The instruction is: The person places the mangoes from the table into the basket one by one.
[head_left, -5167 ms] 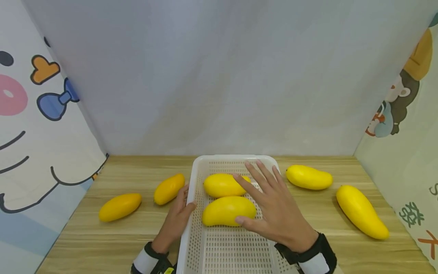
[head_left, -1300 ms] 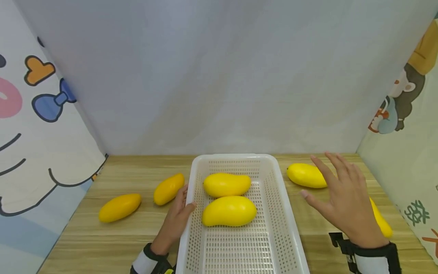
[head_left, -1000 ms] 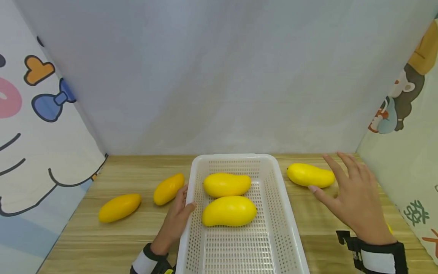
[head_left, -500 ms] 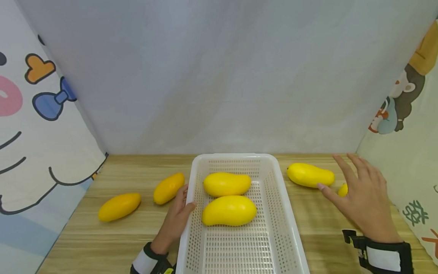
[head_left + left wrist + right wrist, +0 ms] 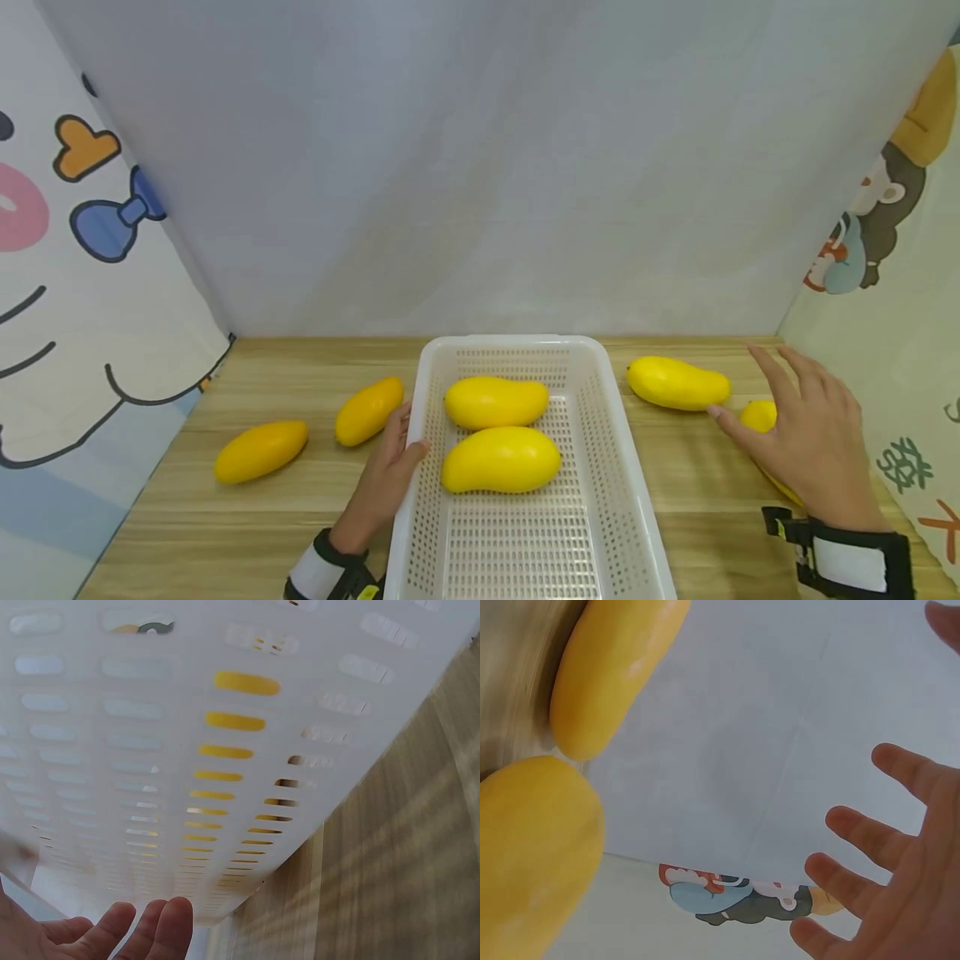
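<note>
Two yellow mangoes, a far one and a near one, lie in a white perforated plastic basket. My left hand holds the basket's left side, thumb over the rim and fingers along the outer wall; in the left wrist view its fingers show beside the holes. Over the table's right side hovers my right hand, fingers spread and holding nothing. It partly hides one mango; another mango lies just left of its thumb. Both mangoes show in the right wrist view, apart from the fingers.
Left of the basket, two orange-yellow mangoes lie on the wooden table: one near my left fingers, one farther out. A pale backdrop rises behind, with cartoon-printed panels on both sides.
My right hand has moved right, from over the basket to above the right-hand mangoes, and drifts further right, uncovering part of one. The left hand and basket stay put.
</note>
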Available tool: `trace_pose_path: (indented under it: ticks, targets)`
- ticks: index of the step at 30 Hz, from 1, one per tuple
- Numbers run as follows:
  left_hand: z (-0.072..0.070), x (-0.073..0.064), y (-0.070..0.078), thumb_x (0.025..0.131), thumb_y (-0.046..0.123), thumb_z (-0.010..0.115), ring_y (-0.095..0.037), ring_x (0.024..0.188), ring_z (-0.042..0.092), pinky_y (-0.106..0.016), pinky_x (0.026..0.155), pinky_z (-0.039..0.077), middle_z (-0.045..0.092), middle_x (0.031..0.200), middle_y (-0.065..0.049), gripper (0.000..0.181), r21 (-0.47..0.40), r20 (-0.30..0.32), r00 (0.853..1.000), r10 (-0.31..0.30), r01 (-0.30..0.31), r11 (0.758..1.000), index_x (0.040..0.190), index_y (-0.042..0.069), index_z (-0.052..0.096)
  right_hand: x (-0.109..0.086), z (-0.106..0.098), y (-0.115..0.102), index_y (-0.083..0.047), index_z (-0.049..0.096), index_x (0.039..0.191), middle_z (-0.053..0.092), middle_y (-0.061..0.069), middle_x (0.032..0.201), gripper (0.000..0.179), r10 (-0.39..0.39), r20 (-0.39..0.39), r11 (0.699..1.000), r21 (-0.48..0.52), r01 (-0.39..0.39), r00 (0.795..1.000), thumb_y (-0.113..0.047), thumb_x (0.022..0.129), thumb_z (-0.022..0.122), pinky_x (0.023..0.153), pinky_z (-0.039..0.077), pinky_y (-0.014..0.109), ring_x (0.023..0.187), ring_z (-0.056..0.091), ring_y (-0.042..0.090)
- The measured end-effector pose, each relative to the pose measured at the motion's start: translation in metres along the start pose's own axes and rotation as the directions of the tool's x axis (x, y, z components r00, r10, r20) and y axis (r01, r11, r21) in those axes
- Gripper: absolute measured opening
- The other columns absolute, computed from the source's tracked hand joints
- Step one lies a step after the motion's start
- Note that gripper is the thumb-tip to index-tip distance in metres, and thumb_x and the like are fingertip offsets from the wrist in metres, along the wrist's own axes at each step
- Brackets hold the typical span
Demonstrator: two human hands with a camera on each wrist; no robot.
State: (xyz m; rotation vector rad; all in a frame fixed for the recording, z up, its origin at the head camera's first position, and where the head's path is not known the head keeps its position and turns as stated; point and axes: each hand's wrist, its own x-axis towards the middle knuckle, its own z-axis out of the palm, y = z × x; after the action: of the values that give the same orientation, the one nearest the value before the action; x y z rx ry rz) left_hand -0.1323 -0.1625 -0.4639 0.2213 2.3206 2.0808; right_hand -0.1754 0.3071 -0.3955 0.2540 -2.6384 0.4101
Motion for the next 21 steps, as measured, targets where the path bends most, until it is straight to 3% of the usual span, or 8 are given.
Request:
trace_pose_path:
  ticks: [12, 21]
  targets:
    - [0.001, 0.000, 0.001, 0.105, 0.005, 0.042, -0.043, 0.130, 0.049, -0.052, 0.097, 0.051, 0.038, 0.153, -0.023, 0.056, 0.016, -0.010, 1.000, -0.012, 0.012, 1.000, 0.157, 0.007, 0.021, -0.003, 0.009, 0.024, -0.003, 0.037, 0.154, 0.035, 0.037, 0.148, 0.095, 0.132, 0.107, 0.990, -0.065, -0.125, 0.985, -0.062, 0.086, 0.069, 0.101, 0.023, 0.077, 0.128, 0.033, 0.061]
    - [0.001, 0.000, 0.001, 0.105, 0.005, 0.042, -0.044, 0.130, 0.048, -0.052, 0.096, 0.052, 0.037, 0.152, -0.023, 0.056, 0.003, -0.010, 1.000, -0.011, 0.011, 1.000, 0.157, 0.007, 0.021, -0.005, 0.015, 0.037, -0.001, 0.031, 0.155, 0.035, 0.042, 0.142, 0.102, 0.194, 0.235, 0.979, -0.106, -0.173, 0.952, -0.067, 0.086, 0.066, 0.094, 0.029, 0.079, 0.120, 0.035, 0.065]
